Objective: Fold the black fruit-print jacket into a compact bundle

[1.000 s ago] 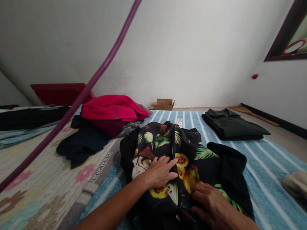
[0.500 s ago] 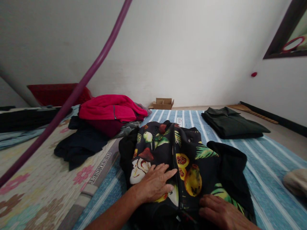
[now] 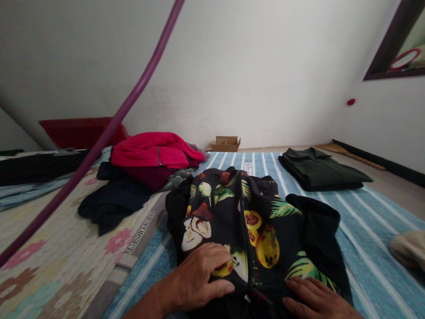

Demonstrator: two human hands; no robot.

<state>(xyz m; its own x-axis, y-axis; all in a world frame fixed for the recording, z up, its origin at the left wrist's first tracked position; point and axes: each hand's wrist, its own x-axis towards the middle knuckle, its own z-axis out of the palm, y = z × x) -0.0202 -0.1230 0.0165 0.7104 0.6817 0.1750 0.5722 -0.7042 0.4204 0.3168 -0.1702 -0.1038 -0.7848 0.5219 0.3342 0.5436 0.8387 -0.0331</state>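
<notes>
A black jacket with a fruit and leaf print [image 3: 252,221] lies spread on a blue striped mat [image 3: 361,221], its zip running down the middle. My left hand [image 3: 195,277] lies flat on the near left part of the jacket, fingers apart, beside the zip. My right hand [image 3: 315,299] presses flat on the near right part, at the bottom edge of the view. Neither hand grips the cloth.
A pink garment [image 3: 156,150] tops a pile of dark clothes [image 3: 113,199] at the left. A folded dark green garment [image 3: 322,173] lies at the back right. A cardboard box [image 3: 226,143] stands by the wall. A purple pole [image 3: 109,128] crosses the left.
Both hands have slid down the jacket toward me, smoothing it along the zip. The jacket lies flatter and more of its print shows.
</notes>
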